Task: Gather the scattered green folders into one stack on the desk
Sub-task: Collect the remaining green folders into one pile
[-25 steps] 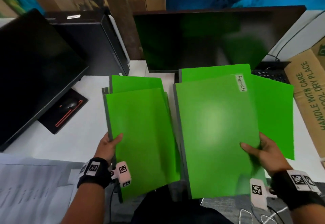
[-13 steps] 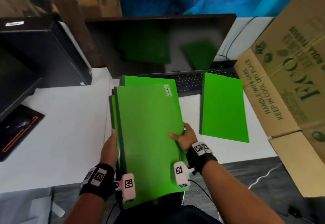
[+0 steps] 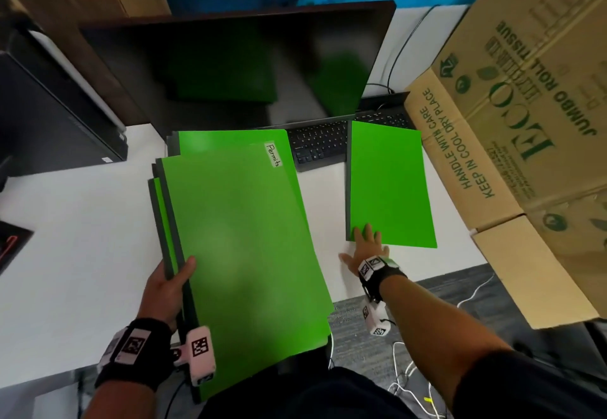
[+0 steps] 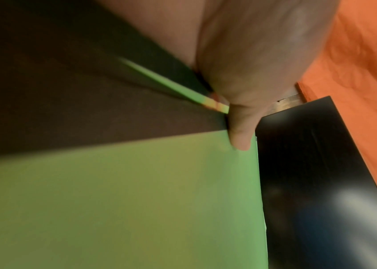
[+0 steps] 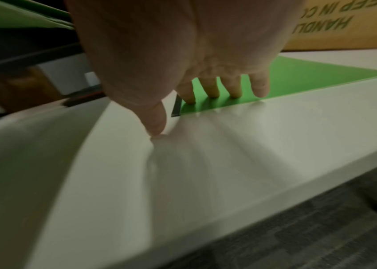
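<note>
My left hand (image 3: 170,279) grips the left edge of a stack of green folders (image 3: 243,244), thumb on top; the top one bears a white "Permits" label (image 3: 273,154). In the left wrist view the thumb (image 4: 240,134) presses on the green cover (image 4: 125,200). One more green folder (image 3: 389,185) lies flat on the white desk (image 3: 75,247) to the right, its far end over the keyboard. My right hand (image 3: 366,244) is spread open with straight fingers (image 5: 212,89) resting on that folder's (image 5: 298,78) near left corner, thumb on the desk.
A dark monitor (image 3: 236,63) stands behind the folders, a black keyboard (image 3: 318,146) under it. A large cardboard box (image 3: 519,142) crowds the right side. A black computer case (image 3: 49,106) sits at the left. Cables lie on the carpet (image 3: 460,303) below the desk edge.
My right hand left the stack and reached right onto the lone folder's near corner. The left hand now holds the stack alone. The view shifted right.
</note>
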